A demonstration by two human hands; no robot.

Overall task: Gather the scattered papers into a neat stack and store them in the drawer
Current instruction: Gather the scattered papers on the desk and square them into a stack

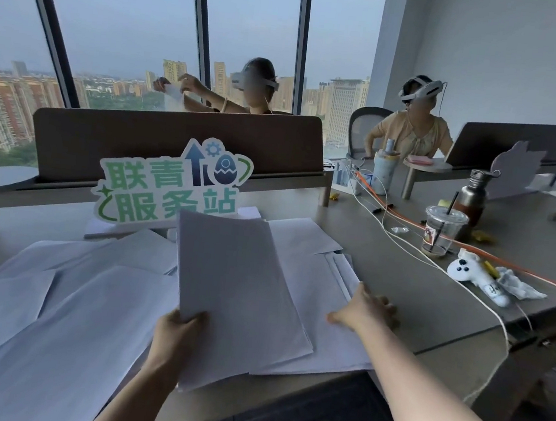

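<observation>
My left hand [176, 338] grips the near edge of a stack of white papers [235, 281] and holds it tilted above the desk. My right hand [365, 310] reaches out to the right of that stack, fingers spread, touching loose sheets [328, 277] lying near the desk's middle. More white sheets [63, 311] lie scattered and overlapping across the left half of the desk [432, 295]. No drawer shows in this view.
A green and white sign [169, 188] stands behind the papers against a brown divider [173, 144]. To the right lie white and orange cables [404, 237], a plastic cup [442, 231], a metal bottle [475, 196] and a small white toy [478, 279]. Two people sit beyond.
</observation>
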